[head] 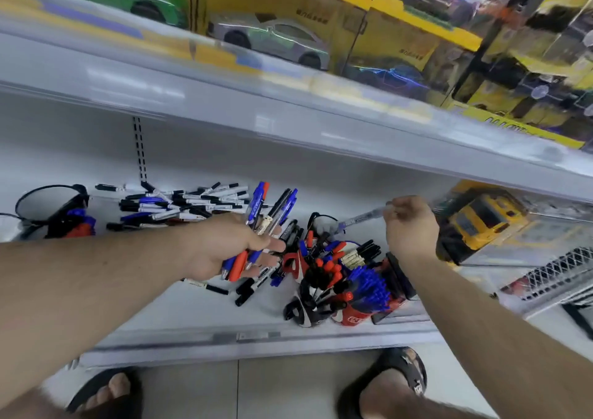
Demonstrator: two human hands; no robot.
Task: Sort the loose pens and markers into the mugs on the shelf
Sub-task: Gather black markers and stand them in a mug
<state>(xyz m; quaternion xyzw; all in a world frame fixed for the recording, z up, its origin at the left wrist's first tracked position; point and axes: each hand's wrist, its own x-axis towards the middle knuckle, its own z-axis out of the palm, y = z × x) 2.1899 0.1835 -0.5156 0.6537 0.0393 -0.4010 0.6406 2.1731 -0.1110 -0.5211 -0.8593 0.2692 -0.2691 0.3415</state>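
Note:
My left hand (224, 248) grips a bundle of pens (266, 213), blue, red and black, fanned upward over the white shelf (192, 316). My right hand (410, 223) pinches a single clear pen (362, 218) whose tip points down-left into a black mug (321, 221) at the back. In front of it stand several mugs full of pens: a dark one with red-capped pens (324, 277) and a red mug (353, 317) with blue-capped pens (369, 285). A heap of loose markers (183, 205) lies at the back left, and a few markers (247, 287) lie under my left hand.
A black mug (51, 203) with blue and red pens lies at the far left. A yellow toy truck box (481, 223) and a wire basket (555, 271) stand at the right. The upper shelf (288, 110) with toy car boxes overhangs. My sandalled feet show below.

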